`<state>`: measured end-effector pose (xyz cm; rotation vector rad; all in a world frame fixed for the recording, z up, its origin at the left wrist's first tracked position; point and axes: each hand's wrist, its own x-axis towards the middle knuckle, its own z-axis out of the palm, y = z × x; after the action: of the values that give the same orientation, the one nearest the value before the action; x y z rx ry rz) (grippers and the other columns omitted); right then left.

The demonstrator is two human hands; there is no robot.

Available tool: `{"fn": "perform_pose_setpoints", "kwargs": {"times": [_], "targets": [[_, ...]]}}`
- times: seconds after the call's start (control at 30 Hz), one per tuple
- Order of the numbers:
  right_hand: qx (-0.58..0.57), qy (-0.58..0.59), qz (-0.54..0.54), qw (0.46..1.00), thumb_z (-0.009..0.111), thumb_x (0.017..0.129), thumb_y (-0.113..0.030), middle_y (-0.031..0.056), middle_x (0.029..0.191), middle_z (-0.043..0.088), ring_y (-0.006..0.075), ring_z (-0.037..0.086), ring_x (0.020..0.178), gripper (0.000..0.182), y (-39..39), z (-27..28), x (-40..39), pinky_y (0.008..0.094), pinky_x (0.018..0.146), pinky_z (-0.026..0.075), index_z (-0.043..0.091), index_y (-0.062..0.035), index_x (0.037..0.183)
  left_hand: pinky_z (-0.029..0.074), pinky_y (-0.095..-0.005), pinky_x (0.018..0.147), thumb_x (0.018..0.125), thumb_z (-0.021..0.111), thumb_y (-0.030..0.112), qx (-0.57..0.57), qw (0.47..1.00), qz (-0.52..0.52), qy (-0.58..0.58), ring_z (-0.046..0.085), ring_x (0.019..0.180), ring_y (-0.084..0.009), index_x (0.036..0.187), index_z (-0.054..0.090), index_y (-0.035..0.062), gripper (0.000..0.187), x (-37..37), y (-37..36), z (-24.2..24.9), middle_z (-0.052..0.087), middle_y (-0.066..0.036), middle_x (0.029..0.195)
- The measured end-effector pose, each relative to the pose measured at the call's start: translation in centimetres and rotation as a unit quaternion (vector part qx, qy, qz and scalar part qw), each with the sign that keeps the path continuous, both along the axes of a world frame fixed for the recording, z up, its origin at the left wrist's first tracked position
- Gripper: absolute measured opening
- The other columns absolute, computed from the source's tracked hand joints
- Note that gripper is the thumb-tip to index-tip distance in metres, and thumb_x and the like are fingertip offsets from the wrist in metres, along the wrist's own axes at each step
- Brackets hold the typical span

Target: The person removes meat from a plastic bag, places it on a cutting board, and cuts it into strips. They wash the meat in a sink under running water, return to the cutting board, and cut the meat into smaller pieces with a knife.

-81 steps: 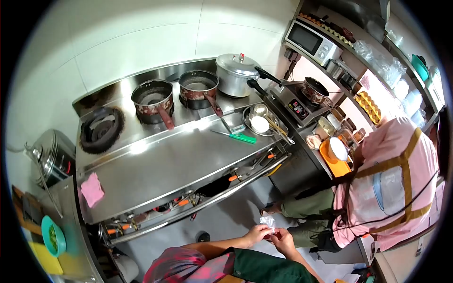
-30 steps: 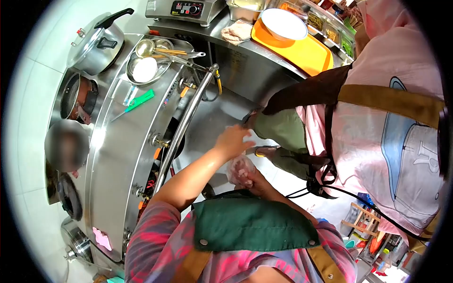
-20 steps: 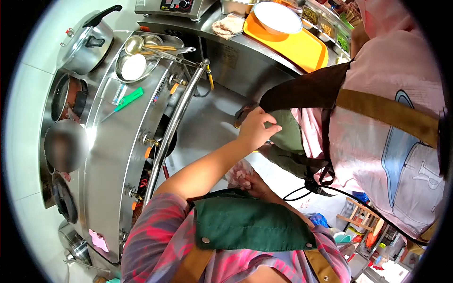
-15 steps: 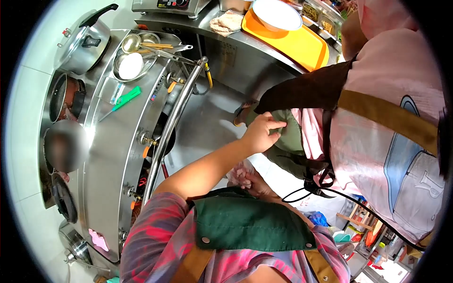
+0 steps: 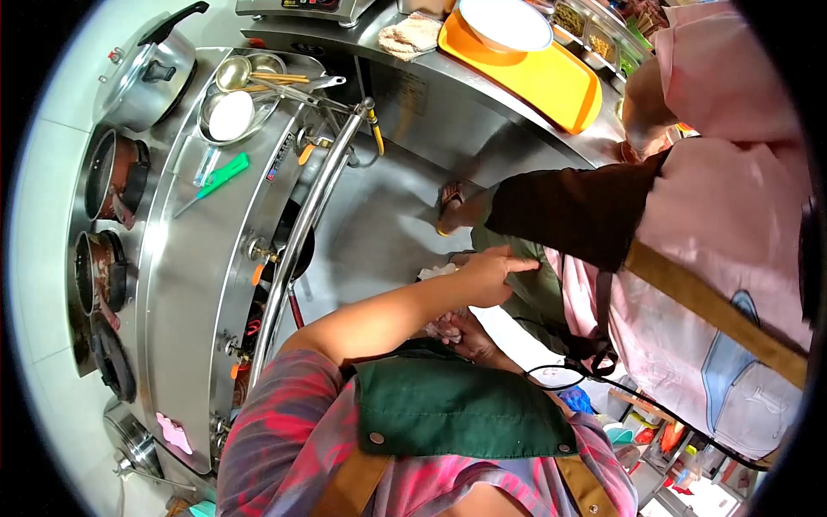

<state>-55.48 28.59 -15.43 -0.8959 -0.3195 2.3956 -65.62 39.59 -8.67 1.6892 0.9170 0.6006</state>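
Observation:
My left hand (image 5: 493, 276) reaches out in front of me, index finger stretched out and the other fingers curled, with nothing seen in it. Its fingertip overlaps the green trousers (image 5: 532, 297) of the person standing at the right. Lower down and partly behind my left forearm, my right hand (image 5: 472, 334) is closed around crumpled clear plastic (image 5: 442, 327) with a pinkish look. What lies inside the plastic is too small to make out. A dark green apron (image 5: 465, 409) covers my chest.
A steel stove counter (image 5: 194, 284) with a front rail (image 5: 306, 233) runs along the left, bearing a pressure cooker (image 5: 151, 73), ladles in a bowl (image 5: 237, 116) and a green-handled tool (image 5: 222, 175). A yellow tray (image 5: 551, 82) holds a white bowl (image 5: 506, 24). A co-worker (image 5: 715, 224) stands close at right.
My left hand has shifted slightly down and its index finger points out more. The co-worker's body has moved down in view, showing more of a sandalled foot.

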Motion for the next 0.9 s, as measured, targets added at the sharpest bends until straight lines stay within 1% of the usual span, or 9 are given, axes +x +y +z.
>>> {"fn": "perform_pose_setpoints", "kwargs": {"times": [0.3, 0.37, 0.47, 0.5, 0.7, 0.73, 0.77, 0.83, 0.9], "targets": [[-0.002, -0.044, -0.029, 0.999, 0.061, 0.083, -0.029, 0.0008, 0.080, 0.054, 0.0082, 0.049, 0.064, 0.030, -2.1, -1.8, 3.2, 0.0219, 0.051, 0.041, 0.053, -0.0056, 0.099, 0.040, -0.0369, 0.091, 0.066, 0.050, -0.001, -0.080, 0.987, -0.132, 0.033, 0.047, 0.107, -0.0328, 0.131, 0.044, 0.0244, 0.070, 2.5, -0.6, 2.7, 0.049, -0.018, 0.107], [0.055, 0.062, -0.018, 0.996, 0.064, 0.080, -0.032, 0.0015, 0.085, 0.055, 0.0096, 0.051, 0.068, 0.040, -1.8, -2.5, 3.8, 0.0225, 0.052, 0.043, 0.050, -0.0056, 0.108, 0.041, -0.0359, 0.091, 0.066, 0.051, 0.001, -0.077, 0.989, -0.127, 0.016, 0.048, 0.106, -0.0318, 0.127, 0.049, 0.0229, 0.065, 2.8, -0.1, 2.5, 0.048, -0.016, 0.109], [-0.006, -0.050, -0.052, 0.997, 0.068, 0.076, -0.036, 0.0019, 0.089, 0.055, 0.0108, 0.053, 0.070, 0.056, -1.8, -0.2, 4.8, 0.0225, 0.054, 0.045, 0.044, -0.0052, 0.117, 0.044, -0.0321, 0.083, 0.067, 0.059, 0.006, -0.100, 0.964, -0.238, -0.067, 0.052, 0.098, -0.0241, 0.105, 0.066, 0.0169, 0.040, 2.0, 2.1, 2.2, 0.049, -0.013, 0.106], [-0.018, -0.057, -0.046, 0.997, 0.070, 0.075, -0.037, 0.0019, 0.091, 0.056, 0.0114, 0.054, 0.070, 0.066, -2.2, -1.3, 5.7, 0.0220, 0.054, 0.046, 0.039, -0.0046, 0.123, 0.046, -0.0293, 0.070, 0.073, 0.061, 0.005, -0.049, 0.963, -0.225, -0.142, 0.052, 0.073, -0.0162, 0.099, 0.066, 0.0096, 0.027, 1.3, 3.1, 1.2, 0.054, -0.006, 0.088], [0.084, -0.216, -0.042, 0.972, 0.063, 0.075, -0.033, 0.0036, 0.096, 0.055, 0.0113, 0.051, 0.074, 0.062, 4.3, 3.1, 10.3, 0.0226, 0.063, 0.044, 0.039, -0.0055, 0.125, 0.046, -0.0243, 0.069, 0.078, 0.059, 0.002, -0.206, 0.945, 0.107, -0.230, 0.057, 0.077, -0.0099, 0.092, 0.063, 0.0038, 0.014, 2.1, 12.4, -4.7, 0.063, -0.002, 0.085], [0.183, -0.280, -0.031, 0.942, 0.061, 0.077, -0.029, 0.0043, 0.099, 0.054, 0.0115, 0.051, 0.078, 0.057, 8.9, 5.9, 11.3, 0.0230, 0.066, 0.044, 0.039, -0.0047, 0.124, 0.046, -0.0243, 0.074, 0.079, 0.060, 0.003, -0.210, 0.942, 0.115, -0.236, 0.057, 0.082, -0.0106, 0.095, 0.062, 0.0028, 0.017, 3.7, 13.6, -6.8, 0.063, -0.004, 0.089], [0.388, -0.422, 0.026, 0.819, 0.058, 0.079, -0.025, 0.0051, 0.101, 0.053, 0.0116, 0.051, 0.082, 0.052, 16.9, 10.8, 12.4, 0.0234, 0.070, 0.045, 0.040, -0.0039, 0.123, 0.046, -0.0243, 0.074, 0.079, 0.060, 0.003, -0.209, 0.941, 0.109, -0.241, 0.057, 0.082, -0.0106, 0.095, 0.062, 0.0028, 0.017, 5.1, 14.3, -7.8, 0.063, -0.004, 0.089], [0.635, -0.632, 0.111, 0.430, 0.053, 0.083, -0.017, 0.0066, 0.105, 0.051, 0.0119, 0.051, 0.090, 0.043, 27.6, 17.3, 14.3, 0.0243, 0.076, 0.045, 0.040, -0.0023, 0.121, 0.046, -0.0253, 0.079, 0.078, 0.061, 0.005, -0.219, 0.952, 0.124, -0.176, 0.057, 0.087, -0.0126, 0.096, 0.061, 0.0028, 0.018, 8.1, 15.6, -9.1, 0.063, -0.006, 0.093], [0.678, -0.643, 0.112, 0.338, 0.047, 0.087, -0.009, 0.0080, 0.110, 0.050, 0.0123, 0.051, 0.098, 0.034, 28.6, 19.0, 15.3, 0.0251, 0.083, 0.046, 0.041, -0.0007, 0.120, 0.043, -0.0293, 0.086, 0.076, 0.063, 0.009, -0.206, 0.967, 0.098, -0.116, 0.056, 0.098, -0.0193, 0.109, 0.057, 0.0028, 0.034, 11.0, 16.8, -9.8, 0.060, -0.010, 0.106]]}}
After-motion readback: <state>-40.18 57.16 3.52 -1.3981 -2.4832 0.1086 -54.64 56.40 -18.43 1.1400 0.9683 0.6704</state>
